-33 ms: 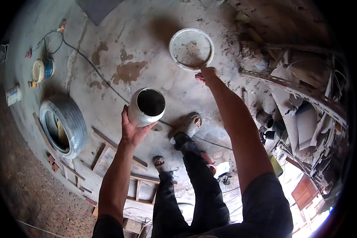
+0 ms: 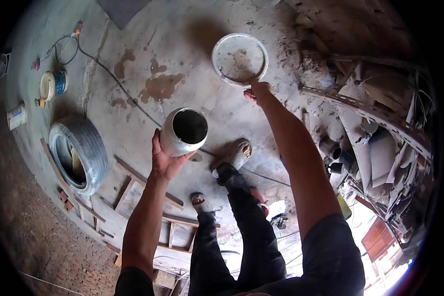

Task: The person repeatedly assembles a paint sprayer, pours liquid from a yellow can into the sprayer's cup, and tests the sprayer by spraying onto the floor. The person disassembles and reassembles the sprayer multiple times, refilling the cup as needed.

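1. Fingers of the left hand (image 2: 166,166) are spread around the lower side of a pale, rounded jar (image 2: 168,135) and hold it, thumb on the left.
2. Fingers of the right hand (image 2: 260,91) are curled narrowly over the near edge of a round pan (image 2: 232,56) with a white rim, holding it.
3. The jar is left of the person's feet in view, its dark open mouth tilted up and to the right; how full it is, I cannot tell.
4. The pan is farther forward and to the right, well apart from the jar; its inside is speckled.
5. On the floor (image 2: 192,89) beyond the jar are brown stains (image 2: 162,88) and a dark cable (image 2: 134,102).
6. To the left lie a tyre (image 2: 94,150) and a wooden frame (image 2: 125,195).
7. A white-and-blue bucket (image 2: 60,84) lies beyond the tyre.
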`<state>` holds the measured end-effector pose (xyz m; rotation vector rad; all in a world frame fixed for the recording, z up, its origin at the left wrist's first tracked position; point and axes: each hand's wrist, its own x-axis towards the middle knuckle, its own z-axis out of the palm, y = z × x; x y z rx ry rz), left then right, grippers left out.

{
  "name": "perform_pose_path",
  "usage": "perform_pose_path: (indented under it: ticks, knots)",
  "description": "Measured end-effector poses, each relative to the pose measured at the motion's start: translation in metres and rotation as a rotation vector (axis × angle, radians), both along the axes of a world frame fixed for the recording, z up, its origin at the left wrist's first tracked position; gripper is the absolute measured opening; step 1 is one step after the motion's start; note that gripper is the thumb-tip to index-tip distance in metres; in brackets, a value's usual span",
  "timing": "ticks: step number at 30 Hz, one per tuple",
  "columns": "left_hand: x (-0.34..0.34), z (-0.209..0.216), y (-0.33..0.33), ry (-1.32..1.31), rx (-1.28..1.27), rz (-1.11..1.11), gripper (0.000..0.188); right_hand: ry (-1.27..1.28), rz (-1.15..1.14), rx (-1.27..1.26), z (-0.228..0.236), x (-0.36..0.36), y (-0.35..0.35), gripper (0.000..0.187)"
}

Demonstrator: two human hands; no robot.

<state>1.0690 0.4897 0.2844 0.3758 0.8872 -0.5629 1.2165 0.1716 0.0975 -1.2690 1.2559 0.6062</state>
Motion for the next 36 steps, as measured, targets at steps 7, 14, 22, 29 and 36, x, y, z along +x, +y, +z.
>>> perform_pose_path:
  ticks: [7, 14, 22, 29, 36]
  knots:
    - [0.015, 0.012, -0.004, 0.045, 0.051, -0.067, 0.084, 0.064, 0.170, -0.020, 0.010, 0.013, -0.002, 0.022]
    - [0.045, 0.014, -0.010, 0.046, 0.054, -0.091, 0.083, -0.053, 0.117, 0.288, 0.054, 0.010, -0.040, 0.022]
    - [0.105, 0.018, -0.051, -0.089, 0.345, -0.221, 0.090, -0.203, -0.256, 0.529, 0.089, -0.052, -0.130, 0.019]
    - [0.152, 0.008, -0.087, -0.105, 0.639, -0.364, 0.087, -0.161, -0.365, 0.644, 0.095, -0.146, -0.128, 0.021]
    - [0.187, -0.010, -0.111, -0.096, 1.059, -0.473, 0.091, -0.160, -0.368, 0.644, 0.102, -0.176, -0.117, 0.022]
